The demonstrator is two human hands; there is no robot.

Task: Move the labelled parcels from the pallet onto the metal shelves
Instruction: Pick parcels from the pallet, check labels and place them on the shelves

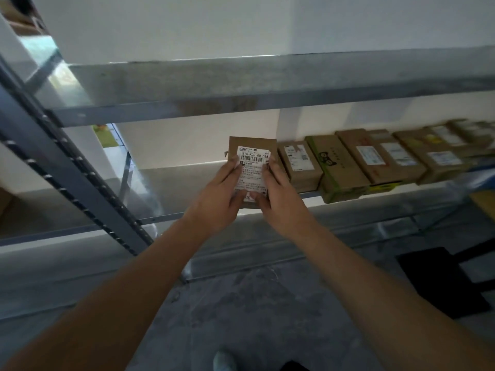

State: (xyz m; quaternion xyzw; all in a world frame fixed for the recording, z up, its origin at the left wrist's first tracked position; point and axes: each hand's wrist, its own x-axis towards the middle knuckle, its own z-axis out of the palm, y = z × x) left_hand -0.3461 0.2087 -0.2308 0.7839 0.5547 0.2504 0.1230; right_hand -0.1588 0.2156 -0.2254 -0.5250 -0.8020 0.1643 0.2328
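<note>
Head view, one moment at a metal rack. Item: small brown cardboard parcel [251,167], flat, held up in front of the middle shelf [171,188] at its front edge; whether its lower end touches the shelf cannot be told. White shipping label [254,170] covers most of its face; top line reads "S16-K20-00 028", barcode beneath, smaller print too blurred to read.

Left hand [218,202]: grips the parcel's left side, fingers curled against the label and thumb at the lower edge. Right hand [281,199]: grips the right side likewise, fingers wrapped along the edge, thumb near the bottom of the label. Both forearms bare, reaching up from the lower corners of the frame.

Same shelf, just right of the held parcel: row of labelled cardboard boxes [375,159], packed side by side, running off to the right; one box [340,170] carries green print and tape. Shelf surface to the left of the parcel bare.

Above: upper shelf [267,81], grey galvanised metal. Left: perforated upright [67,167], dark grey, slanting across the view. Behind: white wall [241,25]. Below: grey mottled concrete floor [241,303]; dark rectangular object [439,282] at right, not identifiable; toe of a light shoe [223,361] at the bottom edge.
</note>
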